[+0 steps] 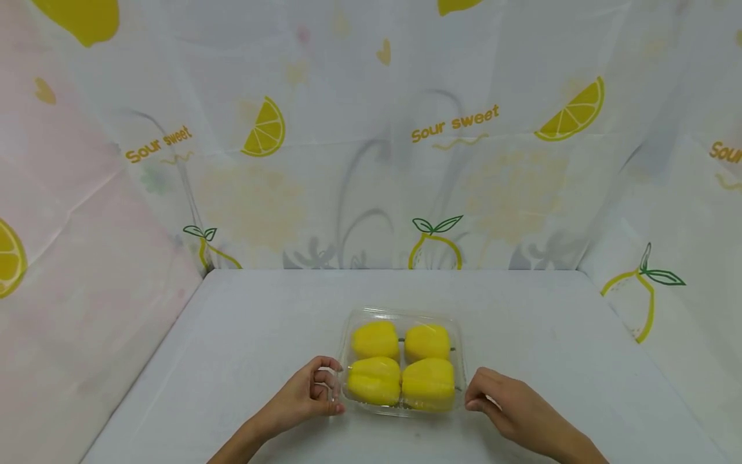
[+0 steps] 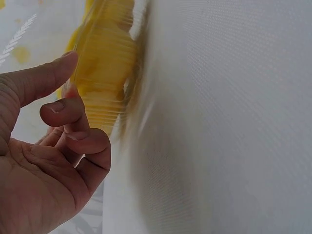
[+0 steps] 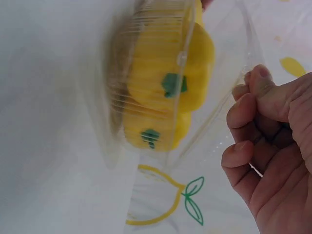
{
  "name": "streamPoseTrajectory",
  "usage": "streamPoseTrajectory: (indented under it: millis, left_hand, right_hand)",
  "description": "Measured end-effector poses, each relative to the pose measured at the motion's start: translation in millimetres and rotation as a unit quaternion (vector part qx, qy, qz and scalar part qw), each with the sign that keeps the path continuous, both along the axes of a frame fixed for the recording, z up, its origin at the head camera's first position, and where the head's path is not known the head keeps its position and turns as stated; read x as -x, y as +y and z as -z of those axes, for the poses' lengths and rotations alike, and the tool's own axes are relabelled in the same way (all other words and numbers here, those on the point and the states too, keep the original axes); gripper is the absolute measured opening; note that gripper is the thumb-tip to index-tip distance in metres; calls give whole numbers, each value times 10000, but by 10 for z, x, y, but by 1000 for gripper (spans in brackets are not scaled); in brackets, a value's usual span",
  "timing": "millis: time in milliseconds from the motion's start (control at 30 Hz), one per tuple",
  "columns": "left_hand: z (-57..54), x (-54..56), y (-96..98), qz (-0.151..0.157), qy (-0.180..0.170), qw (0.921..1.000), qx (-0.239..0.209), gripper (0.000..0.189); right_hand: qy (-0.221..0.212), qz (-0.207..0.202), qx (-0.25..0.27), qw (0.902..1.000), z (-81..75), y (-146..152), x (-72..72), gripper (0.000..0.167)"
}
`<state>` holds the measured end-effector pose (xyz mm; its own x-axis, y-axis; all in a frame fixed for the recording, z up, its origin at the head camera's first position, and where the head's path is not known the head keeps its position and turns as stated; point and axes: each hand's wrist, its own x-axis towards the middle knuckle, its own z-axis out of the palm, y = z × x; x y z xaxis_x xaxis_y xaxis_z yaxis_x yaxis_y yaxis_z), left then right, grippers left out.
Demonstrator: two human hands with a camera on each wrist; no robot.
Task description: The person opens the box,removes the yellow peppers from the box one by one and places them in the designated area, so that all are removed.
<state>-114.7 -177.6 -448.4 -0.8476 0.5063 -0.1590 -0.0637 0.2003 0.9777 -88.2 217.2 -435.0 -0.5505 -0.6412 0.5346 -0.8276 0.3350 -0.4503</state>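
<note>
Several yellow bell peppers (image 1: pixel 428 385) with green stems lie in a clear plastic clamshell box (image 1: pixel 406 316) near the table's front. At the box's right side my right hand (image 1: pixel 516 407) pinches the edge of its transparent lid (image 3: pixel 222 63) between thumb and fingertips. In the right wrist view that lid slants up, apart from the base on this side. On the left, my left hand (image 1: pixel 298 396) grips the box's edge, thumb in front and index finger behind, other fingers curled. The far side of the lid is hard to make out.
The box stands on a white-covered table (image 1: pixel 261 328). Behind and at both sides hangs a pale cloth (image 1: pixel 359 193) printed with lemons and lettering, meeting the table's back edge.
</note>
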Motion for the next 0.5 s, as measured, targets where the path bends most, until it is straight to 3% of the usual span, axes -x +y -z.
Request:
streamPoseTrajectory:
  millis: [100,267,500]
  left_hand:
    - [2,4,-2,59,32,10000,17,60]
    - [8,-1,3,109,-51,9999,-68,59]
    - [-3,-25,11,208,-92,9995,-208,58]
  right_hand:
    - [-215,11,111,9997,-119,19,-12,17]
    - [-67,359,-68,9993,-284,66,-26,23]
    - [603,728,113,9955,-457,89,27,29]
